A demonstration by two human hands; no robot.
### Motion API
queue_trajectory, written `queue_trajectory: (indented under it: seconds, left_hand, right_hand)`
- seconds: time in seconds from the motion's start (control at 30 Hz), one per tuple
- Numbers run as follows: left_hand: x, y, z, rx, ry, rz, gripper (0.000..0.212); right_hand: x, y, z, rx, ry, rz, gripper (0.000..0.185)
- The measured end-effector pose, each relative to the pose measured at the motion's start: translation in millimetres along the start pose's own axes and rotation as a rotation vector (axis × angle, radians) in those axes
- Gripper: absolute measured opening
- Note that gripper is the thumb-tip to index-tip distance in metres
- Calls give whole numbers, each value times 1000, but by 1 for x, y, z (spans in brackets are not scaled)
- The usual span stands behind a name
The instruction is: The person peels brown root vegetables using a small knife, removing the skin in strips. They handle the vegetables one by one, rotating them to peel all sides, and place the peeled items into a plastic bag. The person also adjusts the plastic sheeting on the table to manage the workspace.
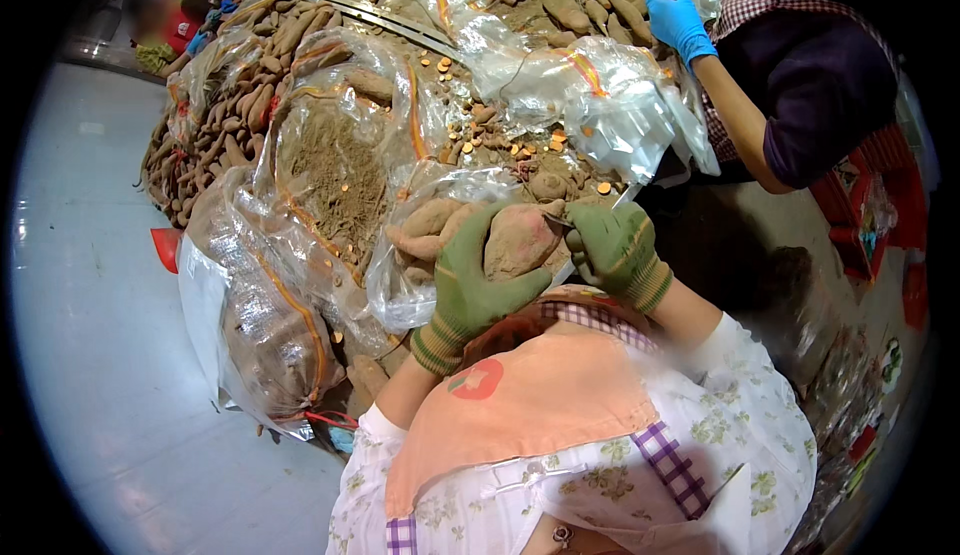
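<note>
A large, dirt-covered sweet potato [521,243] with a reddish patch rests in my left hand [480,270], which wears a green knit glove and curls round its left and lower sides. My right hand [616,251], in a matching glove, is closed at the tuber's upper right end. Between its thumb and fingers a small dark blade [556,219] shows in part, touching the stubby tip; its handle is hidden in the fist. Several sweet potatoes [429,219] lie in a clear plastic bag just left of my left hand. Cut orange root slices [523,151] are scattered beyond.
Across from me, to the right, a co-worker in blue gloves [679,18] handles a tuber. Another person is at the far left. Sweet potato heaps [232,123], a soil-filled plastic bag [337,172] and a full sack [274,330] lie leftward. Red crates [855,217] stand at right.
</note>
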State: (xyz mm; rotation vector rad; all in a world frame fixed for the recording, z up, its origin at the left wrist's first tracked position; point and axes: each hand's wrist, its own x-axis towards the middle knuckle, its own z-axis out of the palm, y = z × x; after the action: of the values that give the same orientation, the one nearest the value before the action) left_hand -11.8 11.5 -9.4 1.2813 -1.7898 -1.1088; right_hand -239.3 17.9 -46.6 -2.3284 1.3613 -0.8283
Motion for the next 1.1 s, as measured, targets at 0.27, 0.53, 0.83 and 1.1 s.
queue_trajectory:
  seconds: [0.27, 0.53, 0.83, 1.1]
  left_hand:
    - [-11, -29, 6, 6, 55, -51, 68]
    - [-13, -9, -5, 243, 212, 102, 72]
    - [-18, -4, -14, 380, 352, 387, 80]
    - [-4, -19, -19, 500, 384, 493, 78]
  right_hand:
    - [-6, 20, 52, -61, -55, 80, 21]
    - [6, -2, 60, -195, -166, 213, 16]
    - [5, 47, 55, -4, -131, 459, 28]
    - [18, -24, -4, 918, 126, 484, 31]
